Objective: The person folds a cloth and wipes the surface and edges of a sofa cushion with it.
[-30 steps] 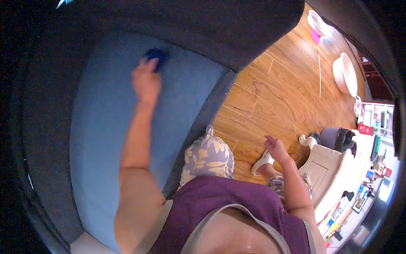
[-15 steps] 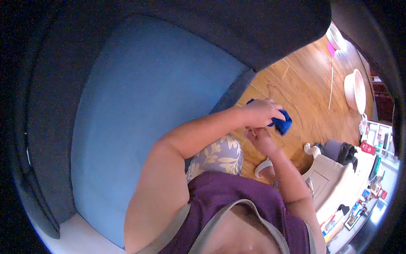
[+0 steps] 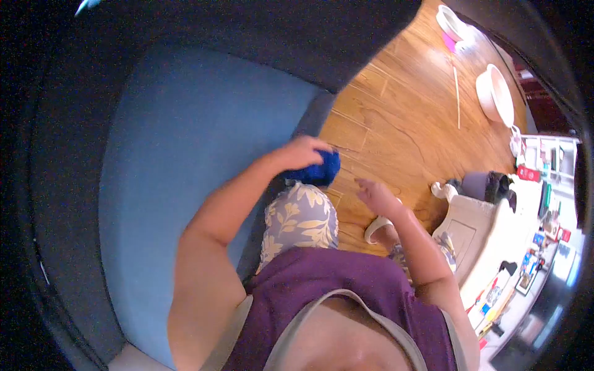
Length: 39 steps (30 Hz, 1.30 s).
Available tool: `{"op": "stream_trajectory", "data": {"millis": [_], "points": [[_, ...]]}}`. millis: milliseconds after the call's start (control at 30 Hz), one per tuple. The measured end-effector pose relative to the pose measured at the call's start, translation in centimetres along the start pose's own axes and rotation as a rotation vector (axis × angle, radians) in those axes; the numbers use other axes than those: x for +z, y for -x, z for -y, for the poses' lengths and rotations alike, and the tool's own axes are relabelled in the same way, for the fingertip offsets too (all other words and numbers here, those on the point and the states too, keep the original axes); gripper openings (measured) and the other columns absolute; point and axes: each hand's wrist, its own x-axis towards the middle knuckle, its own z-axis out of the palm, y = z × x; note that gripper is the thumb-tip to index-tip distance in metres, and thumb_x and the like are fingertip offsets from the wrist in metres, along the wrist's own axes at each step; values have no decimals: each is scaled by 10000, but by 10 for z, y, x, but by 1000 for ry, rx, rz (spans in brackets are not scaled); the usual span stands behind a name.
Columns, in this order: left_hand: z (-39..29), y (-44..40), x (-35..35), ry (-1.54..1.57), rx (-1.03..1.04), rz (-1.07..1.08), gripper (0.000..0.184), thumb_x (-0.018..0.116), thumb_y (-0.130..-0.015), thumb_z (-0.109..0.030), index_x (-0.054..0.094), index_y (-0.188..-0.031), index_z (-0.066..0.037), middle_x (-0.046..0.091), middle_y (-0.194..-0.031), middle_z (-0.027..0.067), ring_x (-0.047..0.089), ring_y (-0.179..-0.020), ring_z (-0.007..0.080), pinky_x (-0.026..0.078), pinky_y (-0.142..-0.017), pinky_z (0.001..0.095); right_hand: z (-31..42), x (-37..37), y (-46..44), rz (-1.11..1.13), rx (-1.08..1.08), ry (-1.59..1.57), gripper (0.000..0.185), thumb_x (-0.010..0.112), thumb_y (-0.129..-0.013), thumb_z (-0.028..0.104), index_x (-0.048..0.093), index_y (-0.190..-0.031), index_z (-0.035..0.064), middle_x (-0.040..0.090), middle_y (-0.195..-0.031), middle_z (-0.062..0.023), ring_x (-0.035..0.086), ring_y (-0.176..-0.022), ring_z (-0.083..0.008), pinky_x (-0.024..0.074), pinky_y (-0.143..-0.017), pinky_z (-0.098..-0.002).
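My left hand [image 3: 300, 154] is closed on a blue cloth [image 3: 325, 171], over the front edge of the blue sofa seat [image 3: 185, 148]. The cloth hangs bunched beside my knee, in patterned trousers [image 3: 303, 216]. To the right, over the wooden floor, my right hand [image 3: 377, 198] is apart from the cloth. Its index finger is stretched out, the other fingers are partly bent, and nothing shows in it.
Dark sofa sides [image 3: 260, 37] frame the seat. On the floor [image 3: 408, 123] are a pale basin [image 3: 495, 96], a thin stick [image 3: 458, 99] and a grey bin [image 3: 475, 185]. A white cabinet [image 3: 467, 226] with a cluttered top stands at the right.
My left hand has moved left with the blue cloth, from over the floor to the seat's edge. My right hand has separated from it and its index finger has stretched out.
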Motion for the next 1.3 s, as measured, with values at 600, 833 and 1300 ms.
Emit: {"op": "stream_trajectory", "data": {"millis": [600,833,1300], "points": [[-127,-3,-16,678,-420,-564,455,541,-911,-410,645,-1046,13,655,-1026,95,591,-896,163,437,-832,308,71,-82,57,-861,-72,189,259,512,-929,203,622,-935,-30,628,-787,-136,592,-721,-188,453,-670,-319],[-128,0,-29,717,-207,-511,416,567,-899,-401,645,-1006,-7,656,-976,64,575,-902,156,400,-875,295,95,-117,107,-1039,-244,-208,263,554,-886,209,614,-846,-45,575,-645,-186,555,-564,-232,432,-561,-355],[-256,10,4,862,26,-266,375,512,-943,-334,576,-1155,-32,645,-1019,67,612,-924,144,484,-838,294,95,-121,171,-462,-472,-532,300,589,-842,187,630,-1087,19,657,-929,-73,578,-805,-122,443,-667,-250]]}}
